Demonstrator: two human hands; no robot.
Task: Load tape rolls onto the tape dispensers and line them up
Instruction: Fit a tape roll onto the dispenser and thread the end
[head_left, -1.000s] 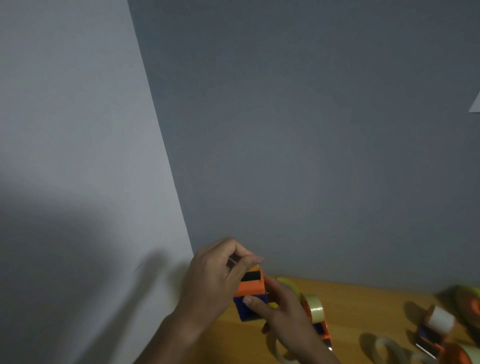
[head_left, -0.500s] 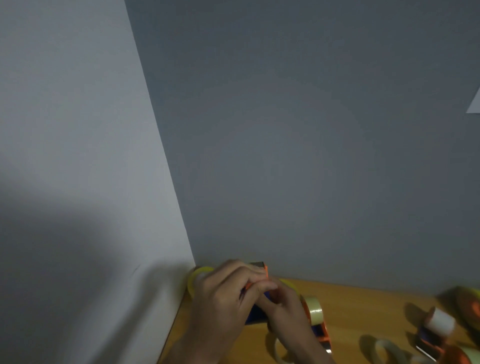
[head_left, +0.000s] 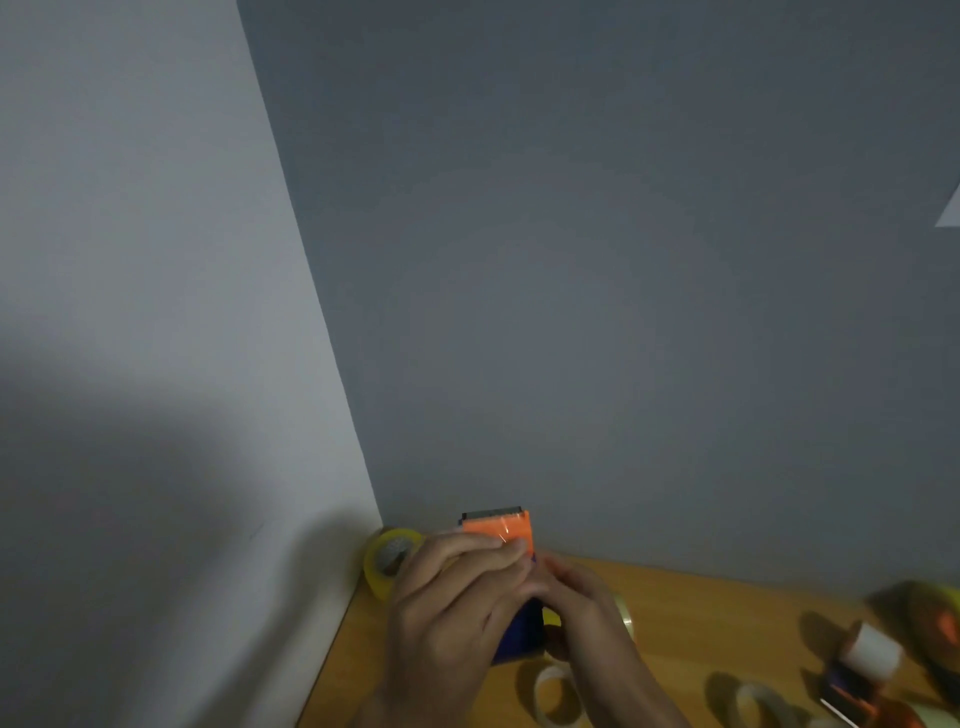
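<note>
Hands meet over an orange-and-blue tape dispenser (head_left: 501, 535) at the back left corner of a wooden table (head_left: 691, 613), close to where two grey walls (head_left: 623, 312) join. Left hand (head_left: 447, 608) wraps the dispenser from the left, fingers curled across its orange face, fingertips (head_left: 511, 552) pressing a strip of clear tape there. Right hand (head_left: 582, 608) grips the dispenser's right side, fingers bent around the blue body; exact finger placement is blurred. Dispenser's dark serrated blade edge points up and away, toward the wall. Yellowish tape roll (head_left: 387, 564) stands on edge in the corner, just left of the left hand. Loose clear tape roll (head_left: 556, 696) lies on the table below the hands; another roll (head_left: 758, 704) lies further right. Second dispenser with a white roll (head_left: 867, 654) sits near the right edge, well apart from the hands.
</note>
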